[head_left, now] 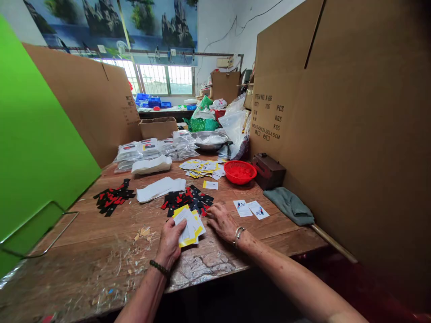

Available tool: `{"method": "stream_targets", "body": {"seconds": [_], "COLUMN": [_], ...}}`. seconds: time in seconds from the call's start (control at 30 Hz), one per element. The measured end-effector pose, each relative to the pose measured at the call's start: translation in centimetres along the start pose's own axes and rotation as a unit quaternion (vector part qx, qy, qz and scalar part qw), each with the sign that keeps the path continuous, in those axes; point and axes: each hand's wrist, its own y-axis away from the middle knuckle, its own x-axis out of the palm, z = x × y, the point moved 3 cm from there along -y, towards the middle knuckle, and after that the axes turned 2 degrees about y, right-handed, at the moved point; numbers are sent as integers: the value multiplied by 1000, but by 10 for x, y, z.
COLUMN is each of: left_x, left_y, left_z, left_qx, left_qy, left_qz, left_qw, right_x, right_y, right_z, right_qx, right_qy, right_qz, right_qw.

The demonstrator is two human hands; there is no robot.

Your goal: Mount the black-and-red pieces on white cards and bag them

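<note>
Left hand (171,242) clamped on white-and-yellow cards (189,226), thumb across top one — cards held above near part of wooden table (111,251); right hand (220,220) just beside them, palm down, fingertips at near right edge of black-and-red pieces (186,198), whether fingers pinch anything cannot tell; second black-and-red pile (113,197) farther left, white sheets (160,189) between piles — red basket (240,172) beyond two picture cards (251,209), beside dark brown box (268,171)

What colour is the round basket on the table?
The round basket is red, seen best in the head view.
</note>
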Motion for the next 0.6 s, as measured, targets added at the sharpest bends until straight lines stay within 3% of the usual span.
{"method": "stream_targets", "body": {"seconds": [0.17, 0.37, 0.5, 0.6], "left_x": [11, 28, 32, 31], "left_y": [-30, -50, -39, -17], "left_z": [-3, -7, -7, 0], "left_qx": [5, 28, 28, 19], "left_qy": [-53, -57, -38, 6], "left_qz": [7, -3, 22, 72], "left_qw": [999, 998, 999, 997], "right_x": [27, 21, 8, 7], "right_y": [-28, -52, -47, -30], "right_z": [2, -6, -1, 4], "right_qx": [56, 97, 140, 169], "right_qy": [-34, -75, -136, -203], "right_qz": [5, -5, -22, 5], "right_qw": [998, 992, 981, 965]}}
